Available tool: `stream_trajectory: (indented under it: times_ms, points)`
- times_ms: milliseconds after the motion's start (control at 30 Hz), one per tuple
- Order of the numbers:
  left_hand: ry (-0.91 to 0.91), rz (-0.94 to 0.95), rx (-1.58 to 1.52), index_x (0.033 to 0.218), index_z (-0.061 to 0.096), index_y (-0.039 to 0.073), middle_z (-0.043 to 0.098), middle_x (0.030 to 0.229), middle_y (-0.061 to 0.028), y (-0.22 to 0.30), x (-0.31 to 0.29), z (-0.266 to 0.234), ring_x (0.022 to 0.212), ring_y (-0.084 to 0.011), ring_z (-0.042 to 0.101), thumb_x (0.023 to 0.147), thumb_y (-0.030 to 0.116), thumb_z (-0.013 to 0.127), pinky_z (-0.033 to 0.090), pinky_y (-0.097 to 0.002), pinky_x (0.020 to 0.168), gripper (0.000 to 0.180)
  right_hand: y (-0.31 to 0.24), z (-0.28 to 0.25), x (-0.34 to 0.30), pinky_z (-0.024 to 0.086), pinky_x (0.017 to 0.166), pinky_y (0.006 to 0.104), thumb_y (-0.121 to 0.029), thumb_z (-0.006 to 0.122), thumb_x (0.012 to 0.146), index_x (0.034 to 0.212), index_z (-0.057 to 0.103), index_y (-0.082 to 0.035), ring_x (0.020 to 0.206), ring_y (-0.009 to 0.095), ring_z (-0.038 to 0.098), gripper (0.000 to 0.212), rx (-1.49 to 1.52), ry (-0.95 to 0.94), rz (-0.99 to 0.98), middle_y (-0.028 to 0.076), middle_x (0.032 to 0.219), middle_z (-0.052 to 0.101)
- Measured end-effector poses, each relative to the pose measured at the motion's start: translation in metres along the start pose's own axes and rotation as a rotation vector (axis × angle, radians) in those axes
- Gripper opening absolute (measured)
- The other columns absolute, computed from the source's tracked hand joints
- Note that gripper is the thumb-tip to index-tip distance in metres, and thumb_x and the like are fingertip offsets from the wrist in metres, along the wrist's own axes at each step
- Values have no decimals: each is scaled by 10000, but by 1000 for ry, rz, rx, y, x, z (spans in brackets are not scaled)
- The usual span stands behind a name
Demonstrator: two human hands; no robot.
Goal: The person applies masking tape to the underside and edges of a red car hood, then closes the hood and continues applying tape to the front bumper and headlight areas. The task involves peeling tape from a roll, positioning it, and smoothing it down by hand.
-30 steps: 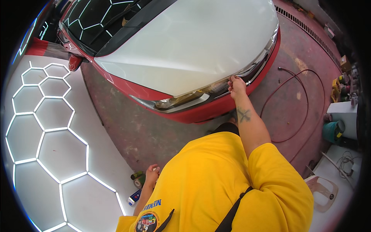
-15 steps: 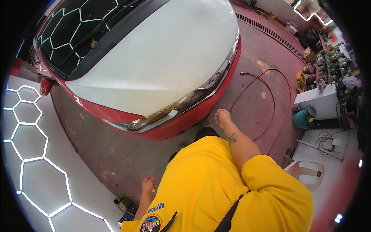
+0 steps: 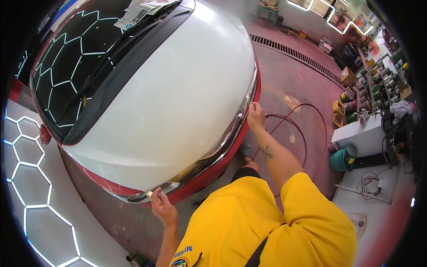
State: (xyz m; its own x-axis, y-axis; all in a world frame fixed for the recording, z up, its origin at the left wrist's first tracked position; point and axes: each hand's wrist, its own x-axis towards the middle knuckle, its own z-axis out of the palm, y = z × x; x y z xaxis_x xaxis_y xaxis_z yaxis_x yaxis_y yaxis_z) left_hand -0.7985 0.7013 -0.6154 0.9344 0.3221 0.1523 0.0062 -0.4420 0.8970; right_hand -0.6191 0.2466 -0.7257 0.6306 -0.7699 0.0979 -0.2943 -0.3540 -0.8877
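Observation:
A car with a white hood (image 3: 173, 89) and a red bumper (image 3: 195, 184) stands in front of me. My left hand (image 3: 163, 208) is raised beside the near headlight (image 3: 167, 187). Between its thumb and fingers it pinches a small off-white piece (image 3: 150, 194), too small to make out further. My right hand (image 3: 256, 116) hangs by the front edge of the car, its fingers curled together. Whether anything lies inside those fingers is hidden, and I cannot tell if the hand touches the car.
A dark red hose (image 3: 307, 133) lies looped on the floor at right. Paint cans (image 3: 378, 84) crowd shelves beyond, near a teal bucket (image 3: 342, 159). A slotted drain (image 3: 298, 58) crosses the floor. Newspaper (image 3: 142, 13) lies on the windshield; hexagonal lights (image 3: 38, 207) line the left wall.
I have moved closer to the car's front. My left hand has risen from low at my side to the headlight. My right hand is now beside the bumper's edge.

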Motion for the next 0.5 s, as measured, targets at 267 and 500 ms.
stream_trajectory:
  times_ms: [267, 500]
  points:
    - [-263, 881, 609, 1349, 703, 153, 589, 1221, -110, 103, 128, 331, 1101, -315, 567, 909, 52, 709, 441, -483, 980, 452, -43, 96, 114, 359, 1248, 543, -254, 601, 1069, 1557, 522, -147, 1525, 449, 407, 505, -147, -142, -425, 239, 1629, 439]
    - [-477, 1077, 783, 1465, 662, 180, 564, 1443, -100, 72, 158, 415, 1342, -300, 542, 909, 60, 654, 418, -473, 1078, 569, -19, 111, 131, 217, 1309, 582, -342, 619, 1036, 1667, 421, -205, 1613, 449, 275, 676, -228, -220, -408, 240, 1735, 296]
